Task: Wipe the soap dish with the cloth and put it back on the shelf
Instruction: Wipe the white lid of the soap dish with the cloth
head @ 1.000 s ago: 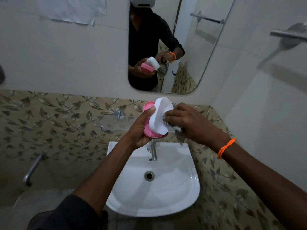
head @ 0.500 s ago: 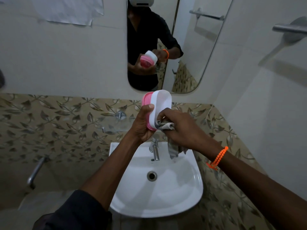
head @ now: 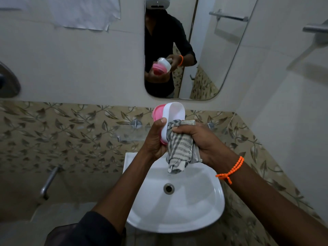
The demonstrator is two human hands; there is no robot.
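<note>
- The soap dish (head: 174, 112), white tray on a pink base, is held on edge above the sink (head: 209, 210), in front of the glass shelf (head: 131, 134).
- The left hand (head: 156, 139) clamps its near end, thumb on the rim.
- The right hand (head: 204, 141) bunches the striped cloth (head: 180, 148) against the tray's face.
- It looks like light, stiff, smooth plastic, probably slippery; gripping across both edges seems safest.

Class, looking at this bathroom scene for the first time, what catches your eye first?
At centre, the left hand grips a pink-and-white soap dish while the right hand presses a striped cloth against it, above the white sink. An orange bracelet circles the right wrist.
</note>
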